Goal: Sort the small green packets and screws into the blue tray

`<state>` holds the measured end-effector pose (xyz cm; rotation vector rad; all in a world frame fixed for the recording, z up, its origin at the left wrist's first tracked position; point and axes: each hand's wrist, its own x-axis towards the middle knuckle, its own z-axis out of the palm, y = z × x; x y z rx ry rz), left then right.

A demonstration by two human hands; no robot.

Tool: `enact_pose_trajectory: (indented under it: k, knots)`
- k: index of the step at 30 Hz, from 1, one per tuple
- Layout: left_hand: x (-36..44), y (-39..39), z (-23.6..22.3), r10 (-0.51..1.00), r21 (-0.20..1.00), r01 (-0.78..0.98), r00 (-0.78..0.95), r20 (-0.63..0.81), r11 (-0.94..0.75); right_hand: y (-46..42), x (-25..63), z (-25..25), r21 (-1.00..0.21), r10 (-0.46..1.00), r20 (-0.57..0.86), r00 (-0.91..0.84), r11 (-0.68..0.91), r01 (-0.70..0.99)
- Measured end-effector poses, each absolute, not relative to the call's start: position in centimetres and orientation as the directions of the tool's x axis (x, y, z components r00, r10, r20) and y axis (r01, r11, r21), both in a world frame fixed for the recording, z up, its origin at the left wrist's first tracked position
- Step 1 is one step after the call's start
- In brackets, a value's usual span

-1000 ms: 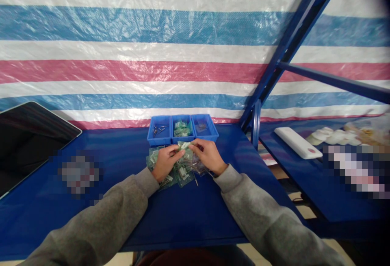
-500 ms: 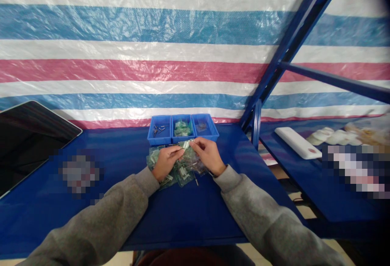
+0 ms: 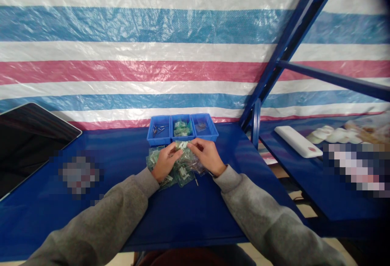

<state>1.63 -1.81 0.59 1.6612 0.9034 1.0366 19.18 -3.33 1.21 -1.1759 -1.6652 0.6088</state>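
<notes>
My left hand (image 3: 166, 161) and my right hand (image 3: 207, 155) are close together over a pile of clear, greenish plastic bags (image 3: 183, 175) with small metal and white parts inside. Between my fingertips is a small clear plastic bag (image 3: 183, 144) with whitish parts in it, pinched by both hands. A loose pin-like metal piece (image 3: 196, 182) lies at the pile's front edge. Just behind my hands stand three blue bins: the left bin (image 3: 159, 140) with several metal pins, the middle bin (image 3: 183, 138) with bagged parts, the right bin (image 3: 212, 135) with small greyish parts.
A dark flat screen (image 3: 33, 144) lies at the left of the blue table (image 3: 183, 221). A blue metal frame post (image 3: 256, 123) rises at the right. Beyond it a second table holds a white box-shaped object (image 3: 297, 141). A striped plastic sheet (image 3: 137, 70) hangs behind.
The small bag between my fingers has tilted and spread a little, and my left fingers have shifted up slightly. My arms and the bins have stayed nearly in place.
</notes>
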Motion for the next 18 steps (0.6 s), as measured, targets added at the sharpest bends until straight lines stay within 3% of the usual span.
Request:
enact_pose_trajectory:
  k: [11,18]
  knots:
    - [1.78,-1.53,0.48,0.898,0.98,-0.016,0.397,0.189,-0.199,-2.99,19.44,0.85,-0.829,0.921,0.388,-0.037,0.366,0.423]
    - [1.57,-1.37,0.34,0.893,0.973,0.029,0.403,0.2,-0.231,-3.1,19.38,0.8,-0.853,0.931,0.364,-0.02,0.342,0.395]
